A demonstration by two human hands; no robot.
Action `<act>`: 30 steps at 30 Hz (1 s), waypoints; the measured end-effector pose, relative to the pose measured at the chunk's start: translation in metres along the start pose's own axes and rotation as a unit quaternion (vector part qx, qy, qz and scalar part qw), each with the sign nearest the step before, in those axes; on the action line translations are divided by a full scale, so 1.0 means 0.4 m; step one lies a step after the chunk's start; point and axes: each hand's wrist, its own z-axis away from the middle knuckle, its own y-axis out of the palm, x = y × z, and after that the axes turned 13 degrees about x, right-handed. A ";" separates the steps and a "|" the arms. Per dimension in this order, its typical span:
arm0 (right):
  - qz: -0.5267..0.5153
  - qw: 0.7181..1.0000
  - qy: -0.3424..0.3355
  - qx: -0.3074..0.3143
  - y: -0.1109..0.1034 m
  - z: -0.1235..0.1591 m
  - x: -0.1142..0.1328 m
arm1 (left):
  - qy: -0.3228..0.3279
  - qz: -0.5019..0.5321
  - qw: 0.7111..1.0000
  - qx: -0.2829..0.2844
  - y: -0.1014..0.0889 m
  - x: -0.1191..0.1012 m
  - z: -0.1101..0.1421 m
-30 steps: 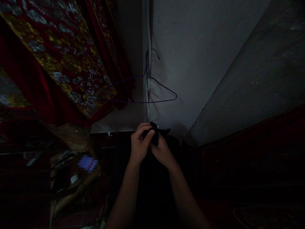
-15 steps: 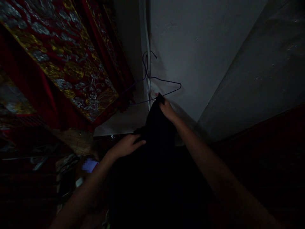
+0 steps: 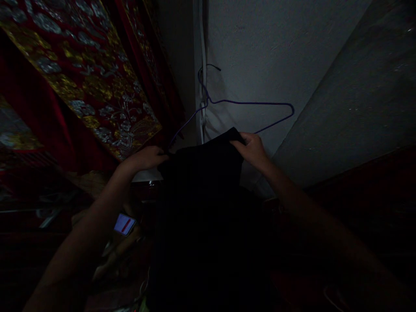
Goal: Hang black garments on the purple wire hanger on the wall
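A black garment hangs down in front of me, its upper edge stretched between my hands; its kind is lost in the dark. My left hand pinches the left top corner, and my right hand grips the right top corner, thumb in front. Just behind the garment is a thin purple clothes hanger, tilted, with its hook around a pale cable along the wall. The garment hides the hanger's lower bar, except a piece beside my right hand. Whether cloth and hanger are joined, I cannot tell.
Red cloth with gold and silver embroidery hangs at the left. A grey wall stands behind the hanger. Low at the left, a lit phone shows among dark clutter, with what may be another person's hand by it.
My left hand has moved up and left to the garment's top corner, my right hand slightly right. The top edge is now spread wide, and the hanger has turned to show more broadly.
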 end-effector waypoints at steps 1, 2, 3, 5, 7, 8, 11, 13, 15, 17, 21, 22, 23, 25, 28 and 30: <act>0.012 1.000 -0.007 -0.005 -0.004 0.004 0.007 | -0.005 0.007 0.998 0.061 -0.001 -0.008 -0.012; 0.020 1.000 -0.010 -0.005 -0.007 0.008 0.012 | -0.007 0.015 0.993 0.114 0.000 -0.013 -0.021; 0.027 1.000 -0.011 -0.002 -0.009 0.012 0.014 | -0.006 0.018 0.989 0.149 0.000 -0.016 -0.028; 0.034 0.999 -0.011 0.005 -0.012 0.019 0.013 | -0.008 -0.003 0.989 0.148 -0.005 -0.017 -0.029; 0.030 0.999 -0.011 0.007 -0.012 0.022 0.009 | -0.012 -0.042 0.997 0.070 -0.020 -0.019 -0.016; 0.023 1.000 -0.009 0.004 -0.010 0.022 0.008 | -0.005 -0.057 0.998 0.016 -0.030 -0.023 -0.007; -0.008 1.000 0.003 0.002 0.009 0.021 0.019 | 0.078 -0.027 0.989 -0.125 -0.054 -0.055 0.010; -0.032 0.999 -0.001 0.024 0.029 0.023 0.038 | 0.162 0.024 0.968 -0.193 -0.059 -0.086 0.006; -0.045 0.997 -0.019 0.064 0.047 0.029 0.060 | 0.219 0.052 0.944 -0.242 -0.060 -0.112 -0.008; -0.034 0.996 -0.041 0.075 0.053 0.034 0.070 | 0.224 0.041 0.936 -0.269 -0.064 -0.123 -0.024; 0.011 0.992 -0.050 -0.111 -0.005 0.009 0.024 | 0.202 -0.029 0.934 -0.295 -0.085 -0.109 -0.039; 0.015 0.987 -0.040 -0.157 -0.034 -0.006 0.001 | 0.206 -0.049 0.930 -0.301 -0.090 -0.105 -0.040; 0.018 0.983 -0.024 -0.183 -0.066 -0.024 -0.022 | 0.211 -0.068 0.926 -0.306 -0.094 -0.102 -0.040; 0.025 0.986 0.014 -0.165 -0.136 -0.058 -0.057 | 0.211 -0.092 0.920 -0.317 -0.097 -0.099 -0.040; -0.012 0.997 0.059 -0.039 -0.238 -0.086 -0.055 | 0.190 -0.082 0.906 -0.368 -0.097 -0.095 -0.046; -0.076 0.992 0.077 0.062 -0.287 -0.087 -0.019 | 0.177 -0.051 0.904 -0.386 -0.097 -0.091 -0.051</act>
